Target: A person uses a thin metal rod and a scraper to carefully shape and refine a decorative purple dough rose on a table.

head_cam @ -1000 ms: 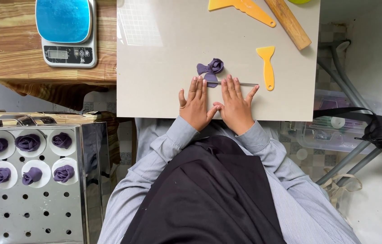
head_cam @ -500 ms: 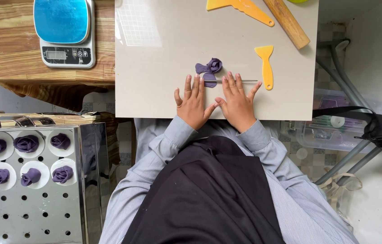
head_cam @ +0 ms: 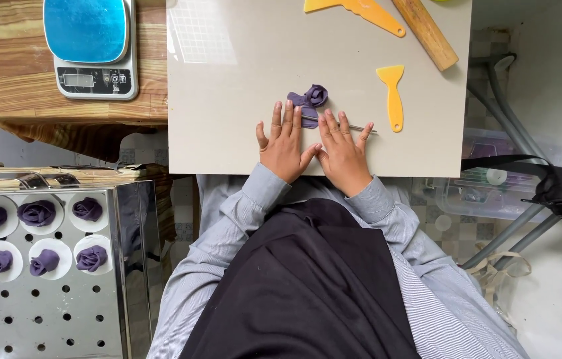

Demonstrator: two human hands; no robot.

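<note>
Pressing left hand (head_cam: 283, 145) and right hand (head_cam: 342, 151) flat, fingers spread, on thin rod (head_cam: 360, 127). Purple dough rose (head_cam: 309, 101) at 12 o'clock, unfinished; 6 finished roses (head_cam: 36, 213) on perforated steamer tray (head_cam: 61, 312), 8 o'clock.

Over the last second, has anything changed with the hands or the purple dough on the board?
Hardly anything. The left hand and right hand lie flat on the beige board as before, over a thin rod beside the purple dough; nothing was taken up or let go. The yellow scraper, scale and tray of purple roses stayed put.
</note>
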